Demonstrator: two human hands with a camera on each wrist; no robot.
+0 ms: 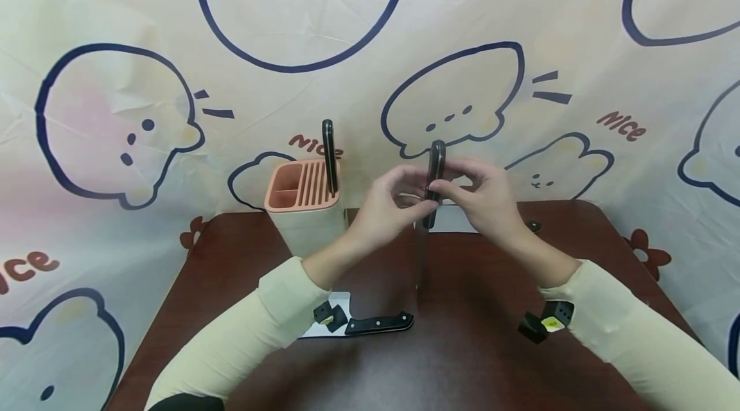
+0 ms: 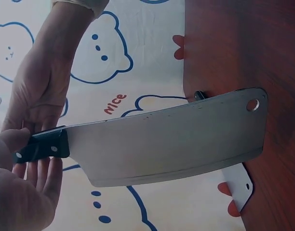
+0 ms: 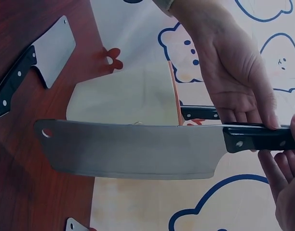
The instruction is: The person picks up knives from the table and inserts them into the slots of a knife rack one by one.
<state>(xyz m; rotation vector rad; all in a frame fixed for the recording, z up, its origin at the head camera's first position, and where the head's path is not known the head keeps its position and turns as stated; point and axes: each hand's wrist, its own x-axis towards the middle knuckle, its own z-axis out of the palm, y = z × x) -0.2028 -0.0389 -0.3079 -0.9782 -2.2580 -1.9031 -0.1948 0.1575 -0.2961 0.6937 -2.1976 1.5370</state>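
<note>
Pinching the cleaver [image 2: 167, 139] by its handle [image 2: 41, 146], fingers [image 1: 449, 189] of the left hand [image 1: 388, 199] and right hand [image 1: 484, 194] hold it blade-down over the worktop [image 1: 462, 359], probably to stay clear of the edge [image 2: 186, 172].

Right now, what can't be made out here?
Head: blade end of the front cleaver, behind the left sleeve.
Left wrist: middle of the rear knife, behind the held cleaver.
Right wrist: most of the rear knife, past the bottom edge.
Head and right wrist: blade of the upright knife, inside the holder.
</note>
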